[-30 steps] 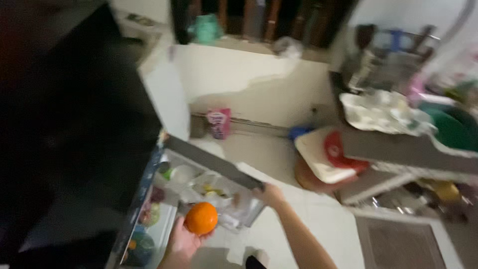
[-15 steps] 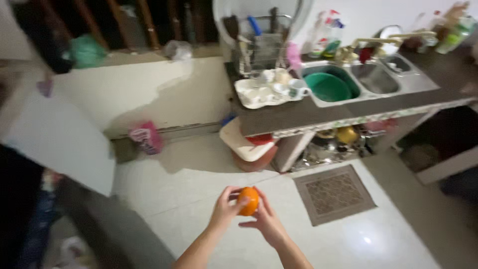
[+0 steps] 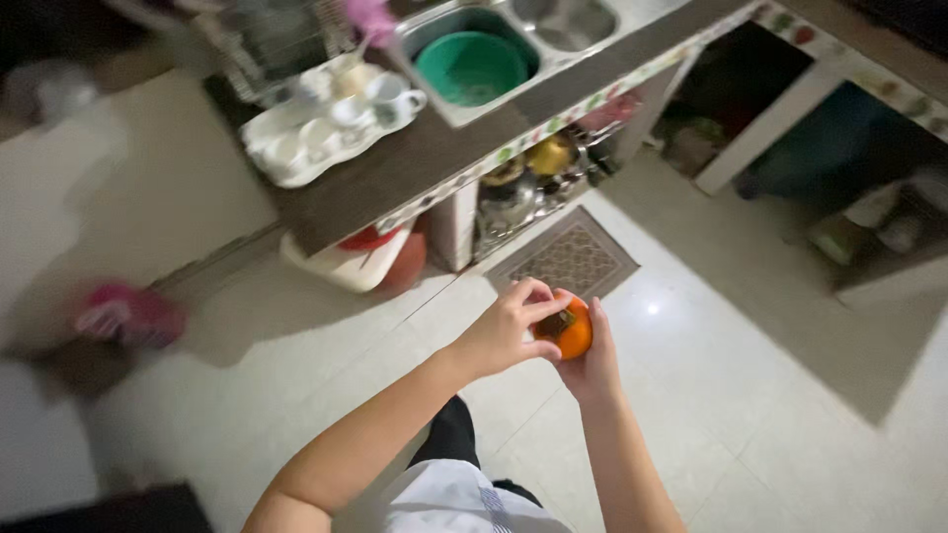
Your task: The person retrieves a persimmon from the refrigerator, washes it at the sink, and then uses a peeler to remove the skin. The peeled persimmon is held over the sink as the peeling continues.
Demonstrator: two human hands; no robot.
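A round orange fruit (image 3: 576, 331) with a dark stem end sits between both my hands above the pale tiled floor. My right hand (image 3: 595, 367) cups it from below and behind. My left hand (image 3: 506, 331) comes across from the left, its fingertips pinching at the fruit's top. Both forearms reach up from the bottom of the view.
A dark counter (image 3: 415, 158) runs across the top, with a white tray of cups (image 3: 316, 133) and a sink holding a green basin (image 3: 472, 67). Pots (image 3: 523, 183) stand on the shelf beneath. A patterned mat (image 3: 565, 259) and a white and red container (image 3: 357, 262) lie on the floor. A pink object (image 3: 128, 314) is at left.
The view has swung from the open fridge to the sink counter. The fruit went from one hand to both, and my left fingers now pinch its top.
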